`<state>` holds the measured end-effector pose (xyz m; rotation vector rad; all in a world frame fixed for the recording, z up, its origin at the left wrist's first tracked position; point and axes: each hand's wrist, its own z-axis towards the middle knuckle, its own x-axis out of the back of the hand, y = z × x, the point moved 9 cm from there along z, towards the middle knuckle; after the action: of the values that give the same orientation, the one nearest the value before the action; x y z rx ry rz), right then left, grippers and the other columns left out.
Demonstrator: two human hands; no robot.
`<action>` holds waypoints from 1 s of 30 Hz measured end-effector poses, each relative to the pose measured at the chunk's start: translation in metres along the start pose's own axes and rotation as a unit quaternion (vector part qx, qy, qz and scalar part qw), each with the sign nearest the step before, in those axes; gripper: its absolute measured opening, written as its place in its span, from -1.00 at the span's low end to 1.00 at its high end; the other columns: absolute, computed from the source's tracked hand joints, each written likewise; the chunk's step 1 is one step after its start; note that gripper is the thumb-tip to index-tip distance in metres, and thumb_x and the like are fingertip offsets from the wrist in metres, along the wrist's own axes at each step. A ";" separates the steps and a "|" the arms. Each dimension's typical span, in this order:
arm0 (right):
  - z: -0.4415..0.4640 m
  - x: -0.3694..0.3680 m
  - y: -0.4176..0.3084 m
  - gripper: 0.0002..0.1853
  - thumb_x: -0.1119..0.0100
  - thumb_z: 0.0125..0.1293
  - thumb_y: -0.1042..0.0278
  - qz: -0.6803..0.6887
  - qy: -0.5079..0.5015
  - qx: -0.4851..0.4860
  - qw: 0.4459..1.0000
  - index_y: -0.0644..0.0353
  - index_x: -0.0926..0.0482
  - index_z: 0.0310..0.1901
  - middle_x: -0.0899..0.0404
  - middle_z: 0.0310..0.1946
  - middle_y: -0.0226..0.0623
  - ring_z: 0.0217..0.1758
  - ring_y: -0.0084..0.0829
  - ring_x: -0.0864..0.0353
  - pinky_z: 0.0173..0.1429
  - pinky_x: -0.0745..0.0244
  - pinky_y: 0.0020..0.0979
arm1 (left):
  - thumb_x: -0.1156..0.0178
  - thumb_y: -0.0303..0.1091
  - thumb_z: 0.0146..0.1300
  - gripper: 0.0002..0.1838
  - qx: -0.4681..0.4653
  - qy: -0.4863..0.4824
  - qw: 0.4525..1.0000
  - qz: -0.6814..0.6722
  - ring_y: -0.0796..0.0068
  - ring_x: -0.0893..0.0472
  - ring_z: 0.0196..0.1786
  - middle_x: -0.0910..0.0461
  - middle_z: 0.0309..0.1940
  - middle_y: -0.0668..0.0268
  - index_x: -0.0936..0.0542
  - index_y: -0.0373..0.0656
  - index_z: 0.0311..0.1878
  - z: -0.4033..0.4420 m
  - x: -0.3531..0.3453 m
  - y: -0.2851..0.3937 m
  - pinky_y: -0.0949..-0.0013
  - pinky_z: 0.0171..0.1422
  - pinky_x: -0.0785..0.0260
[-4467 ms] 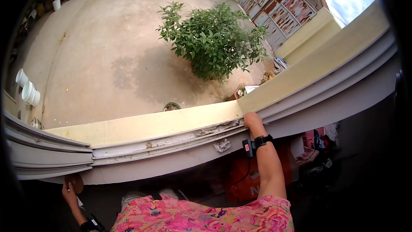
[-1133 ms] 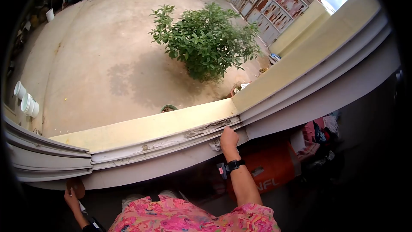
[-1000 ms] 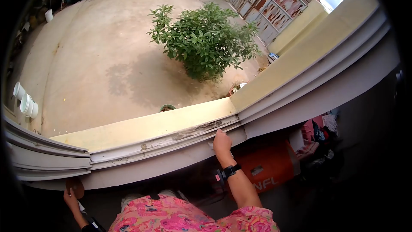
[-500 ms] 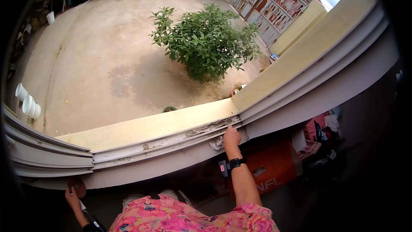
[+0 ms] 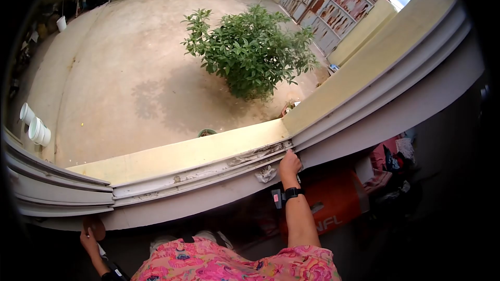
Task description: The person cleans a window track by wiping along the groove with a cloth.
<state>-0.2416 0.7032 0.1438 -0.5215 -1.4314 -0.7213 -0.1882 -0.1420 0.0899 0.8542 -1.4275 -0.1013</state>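
My right hand (image 5: pixel 290 165) is closed at the right end of the white window track (image 5: pixel 203 170), close to the frame's corner. Whatever its fingers hold, if anything, is hidden. Dark, wet-looking dirt lies in the track grooves just left of these fingers. A crumpled whitish wad (image 5: pixel 266 174), like tissue or cloth, rests on the inner sill (image 5: pixel 182 198) beside the wrist. Down at the left, below the sill, my left hand (image 5: pixel 88 240) grips a reddish-brown round object (image 5: pixel 95 227) by its edge; its kind is unclear in the shade.
Window side frames (image 5: pixel 385 78) rise at right and left. Beneath the sill at right are an orange box (image 5: pixel 328 203) and a heap of clothes (image 5: pixel 385 161). Outside stand a leafy bush (image 5: pixel 250 52), white buckets (image 5: pixel 39 131) and a rusty gate (image 5: pixel 328 8).
My right hand has slid a little to the right along the track into the corner, so the whitish wad shows more fully. My left hand has hardly moved.
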 end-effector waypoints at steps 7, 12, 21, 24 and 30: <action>0.017 -0.008 0.016 -0.88 0.12 0.19 0.42 -0.023 0.018 -0.035 0.999 0.18 -0.44 -0.33 -0.54 -0.51 -0.16 -0.42 -0.19 -0.58 -0.43 -0.49 -0.28 | 0.00 -0.37 0.17 -0.71 -0.009 0.010 1.000 -0.020 0.28 -0.53 -0.18 -0.54 -0.23 0.07 -0.45 -0.36 -0.10 0.001 0.001 -0.009 0.34 -0.11 -0.31; 0.021 0.002 0.019 -0.89 0.11 0.17 0.42 -0.012 0.025 -0.049 0.998 0.18 -0.44 -0.36 -0.55 -0.49 -0.13 -0.41 -0.18 -0.58 -0.40 -0.48 -0.24 | 0.01 -0.37 0.18 -0.72 0.006 0.003 0.999 -0.034 0.31 -0.53 -0.21 -0.54 -0.26 0.07 -0.45 -0.36 -0.10 -0.003 0.002 0.003 0.37 -0.13 -0.30; -0.006 0.010 -0.004 -0.87 0.13 0.15 0.38 -0.013 -0.024 -0.011 1.000 0.14 -0.45 -0.38 -0.55 -0.50 -0.14 -0.40 -0.15 -0.57 -0.35 -0.46 -0.20 | 0.01 -0.37 0.18 -0.71 -0.009 0.007 1.000 -0.028 0.30 -0.53 -0.19 -0.54 -0.25 0.07 -0.45 -0.37 -0.09 -0.001 0.000 0.000 0.37 -0.12 -0.31; 0.001 -0.001 0.004 -0.90 0.11 0.13 0.40 0.013 -0.021 -0.056 0.998 0.14 -0.44 -0.38 -0.55 -0.48 -0.12 -0.37 -0.09 -0.55 -0.32 -0.44 -0.14 | 0.00 -0.38 0.18 -0.70 -0.010 0.002 1.000 -0.022 0.29 -0.53 -0.18 -0.54 -0.24 0.06 -0.45 -0.37 -0.08 -0.003 0.002 0.008 0.37 -0.10 -0.31; 0.007 -0.009 0.016 -0.92 0.11 0.13 0.45 0.041 0.027 -0.095 0.994 0.17 -0.40 -0.35 -0.54 -0.50 -0.11 -0.38 -0.08 -0.55 -0.33 -0.44 -0.12 | 0.01 -0.38 0.18 -0.70 -0.006 0.006 0.999 -0.032 0.29 -0.53 -0.16 -0.53 -0.21 0.06 -0.44 -0.36 -0.06 -0.002 0.002 0.002 0.36 -0.08 -0.30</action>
<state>-0.2347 0.7203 0.1371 -0.6993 -1.2913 -0.8035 -0.1867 -0.1405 0.0929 0.8887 -1.3878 -0.1535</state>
